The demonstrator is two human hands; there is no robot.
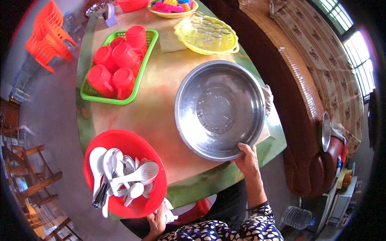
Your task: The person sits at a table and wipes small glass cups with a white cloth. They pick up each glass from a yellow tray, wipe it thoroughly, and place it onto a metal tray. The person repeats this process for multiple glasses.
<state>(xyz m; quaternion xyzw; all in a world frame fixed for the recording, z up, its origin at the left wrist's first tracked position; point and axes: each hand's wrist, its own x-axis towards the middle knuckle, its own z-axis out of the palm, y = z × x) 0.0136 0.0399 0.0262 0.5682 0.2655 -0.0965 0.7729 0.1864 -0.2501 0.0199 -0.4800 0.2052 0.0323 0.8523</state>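
Note:
A large, shiny steel basin (219, 110) sits on the right part of the table, with nothing but a wet-looking sheen inside. My right hand (247, 160) grips its near rim, thumb over the edge and fingers underneath. Down by the table's near edge, my left hand (157, 221) is closed around a crumpled white cloth (169, 211); its fingers are partly hidden. Just above that hand stands a red plastic basin (155, 197) with several white spoons (140, 172) and metal cutlery piled in it. Dark handles (100, 195) stick out over its left side.
A green basket (89, 97) of red mugs (124, 56) stands at the far left. Behind the steel basin are a yellow basket (189, 47) of clear glassware and a bowl of colourful pieces (171, 5). A brown sofa (281, 80) runs along the right; orange stools (48, 36) are stacked left.

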